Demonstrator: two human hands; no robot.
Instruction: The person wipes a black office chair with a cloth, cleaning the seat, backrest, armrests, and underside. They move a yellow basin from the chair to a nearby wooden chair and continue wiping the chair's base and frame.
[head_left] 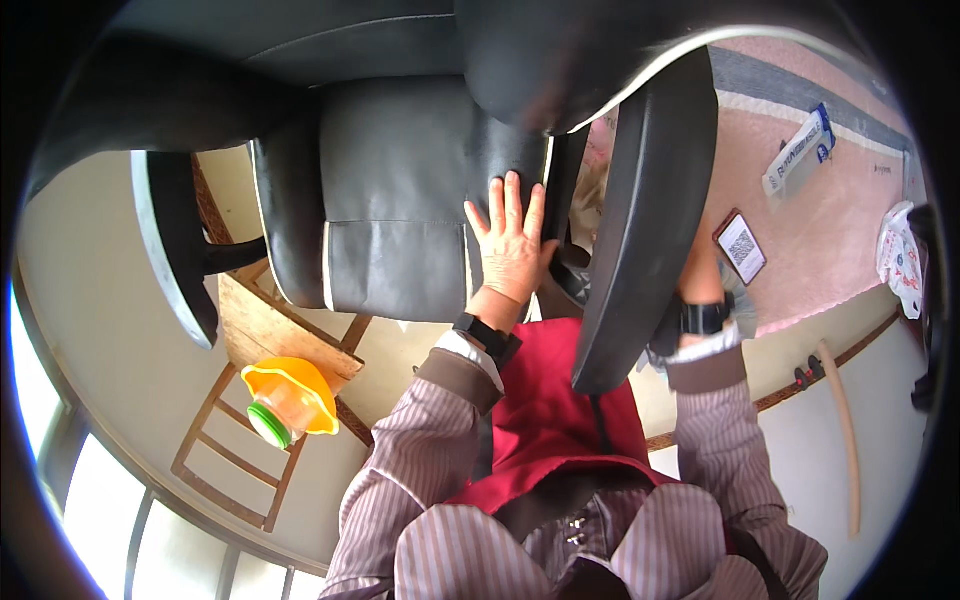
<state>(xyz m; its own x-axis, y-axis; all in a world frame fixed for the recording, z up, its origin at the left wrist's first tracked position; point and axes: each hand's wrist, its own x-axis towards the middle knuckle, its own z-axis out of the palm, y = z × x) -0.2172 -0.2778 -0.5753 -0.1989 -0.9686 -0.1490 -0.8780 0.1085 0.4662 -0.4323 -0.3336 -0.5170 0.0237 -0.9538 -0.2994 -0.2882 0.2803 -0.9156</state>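
Note:
A black leather office chair [395, 170] with white piping fills the upper middle of the head view. My left hand [512, 250] lies flat on the right edge of its seat, fingers spread and holding nothing. The chair's black right armrest [650, 220] stands between my two hands. On the far side of that armrest is my right hand [702, 272], reaching down beside the chair. Its fingers are hidden behind the armrest, so what it touches does not show. Both wrists wear dark bands.
At left, a wooden chair [285, 330] holds a yellow scalloped bowl [315, 385] and a green-lidded jar [270, 425]. The pink cloth [850, 215] at right bears a phone [740, 247], a clear packet [798, 152] and a white plastic bag [900, 260]. A wooden stick [843, 430] lies lower right.

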